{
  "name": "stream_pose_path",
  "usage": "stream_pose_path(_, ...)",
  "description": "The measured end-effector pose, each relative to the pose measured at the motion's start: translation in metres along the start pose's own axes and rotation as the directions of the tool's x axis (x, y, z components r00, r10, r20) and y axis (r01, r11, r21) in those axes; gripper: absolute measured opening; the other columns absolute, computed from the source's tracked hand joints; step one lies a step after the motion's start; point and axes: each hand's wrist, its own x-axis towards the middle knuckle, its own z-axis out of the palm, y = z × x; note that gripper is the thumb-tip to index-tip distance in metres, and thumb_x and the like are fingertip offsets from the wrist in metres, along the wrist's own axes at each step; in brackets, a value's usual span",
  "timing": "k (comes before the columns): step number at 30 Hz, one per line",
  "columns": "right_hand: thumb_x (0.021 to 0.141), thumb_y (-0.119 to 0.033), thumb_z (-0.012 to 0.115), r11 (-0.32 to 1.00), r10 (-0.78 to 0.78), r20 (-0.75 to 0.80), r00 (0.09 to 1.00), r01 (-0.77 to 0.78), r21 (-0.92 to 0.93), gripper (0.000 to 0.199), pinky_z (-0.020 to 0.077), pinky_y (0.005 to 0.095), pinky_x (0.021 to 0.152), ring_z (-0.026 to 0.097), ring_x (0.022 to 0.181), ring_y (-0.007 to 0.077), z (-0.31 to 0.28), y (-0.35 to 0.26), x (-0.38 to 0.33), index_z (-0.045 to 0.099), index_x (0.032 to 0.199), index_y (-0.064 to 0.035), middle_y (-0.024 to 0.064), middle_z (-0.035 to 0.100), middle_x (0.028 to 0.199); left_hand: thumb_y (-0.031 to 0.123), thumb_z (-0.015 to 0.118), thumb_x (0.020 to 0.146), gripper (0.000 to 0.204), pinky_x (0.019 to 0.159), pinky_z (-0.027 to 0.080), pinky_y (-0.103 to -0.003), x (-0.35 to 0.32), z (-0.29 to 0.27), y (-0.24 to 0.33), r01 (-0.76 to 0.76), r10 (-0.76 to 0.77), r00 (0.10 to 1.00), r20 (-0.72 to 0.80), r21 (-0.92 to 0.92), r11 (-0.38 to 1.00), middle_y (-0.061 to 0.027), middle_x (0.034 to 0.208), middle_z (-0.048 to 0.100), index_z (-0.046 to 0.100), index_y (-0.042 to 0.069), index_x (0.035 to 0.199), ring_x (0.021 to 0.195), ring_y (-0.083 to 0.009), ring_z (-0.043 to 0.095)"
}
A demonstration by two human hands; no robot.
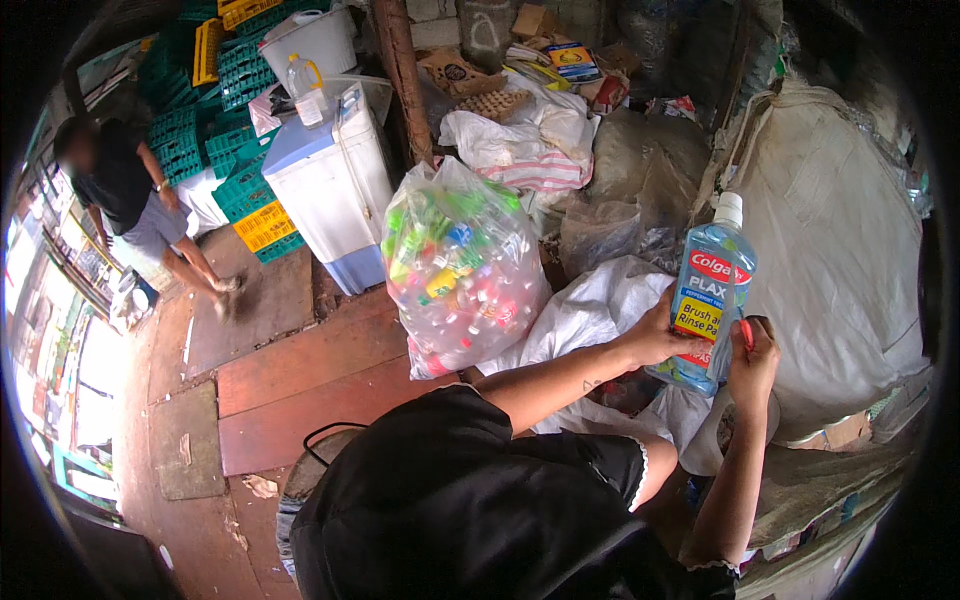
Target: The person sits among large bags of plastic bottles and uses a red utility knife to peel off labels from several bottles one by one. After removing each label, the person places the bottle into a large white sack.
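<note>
My left hand [662, 338] is wrapped round a large clear blue mouthwash bottle [712, 275] with a white cap and a red and yellow label. The bottle stands nearly upright over my lap, leaning slightly. My right hand [752, 355] is closed at the bottle's right side, gripping a small red object [746, 334]. Most of that object is hidden by the fingers, so its kind does not show. Below the hands, a white woven sack [590, 315] lies loosely spread in front of my legs.
A clear bag of plastic bottles [465, 270] stands left of the sack. Beyond it are a white and blue washing machine [335, 165] and stacked green crates [245, 75]. A big full white sack [830, 240] rises at right. At far left, a person [125, 190] is on the floor boards [300, 350].
</note>
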Motion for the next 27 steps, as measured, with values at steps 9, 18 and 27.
stream_pose_path(9,0.091,-0.017,0.055,0.772,0.532,-0.083,0.842,-0.443,0.457,0.019,0.0388,0.0229,0.06,0.048,0.067,0.0062,-0.011,0.059,-0.028,0.061,0.087,0.0,0.0,0.059,0.073,0.007,0.065,0.079,0.047,0.085,0.048,-0.032,-0.015,0.012,-0.015,0.262,-0.176,0.961,0.211,-0.508,0.821,-0.0044,0.103,0.06,0.046,0.009,0.122,0.095,-0.0144,0.059)
stream_pose_path(18,0.088,-0.022,0.062,0.588,0.667,-0.089,0.74,-0.449,0.673,0.02,0.0313,0.0217,0.048,0.04,0.052,0.0033,-0.014,0.05,-0.033,0.061,0.082,-0.0031,-0.0057,0.054,0.064,0.008,0.063,0.077,0.053,0.088,0.047,-0.039,-0.014,-0.006,-0.023,0.366,-0.037,0.876,0.481,-0.612,0.701,-0.0101,0.112,0.059,0.044,0.005,0.126,0.101,-0.0232,0.059)
stream_pose_path(27,0.083,-0.012,0.066,0.779,0.494,-0.107,0.863,-0.385,0.494,0.015,0.0387,0.025,0.053,0.039,0.059,0.0055,-0.039,0.032,-0.073,0.061,0.084,0.0017,-0.002,0.049,0.058,0.033,0.055,0.087,0.062,0.076,0.049,-0.032,0.002,0.055,-0.043,0.372,-0.269,0.913,0.306,-0.359,0.856,-0.0033,0.112,0.055,0.028,0.01,0.138,0.091,-0.016,0.058)
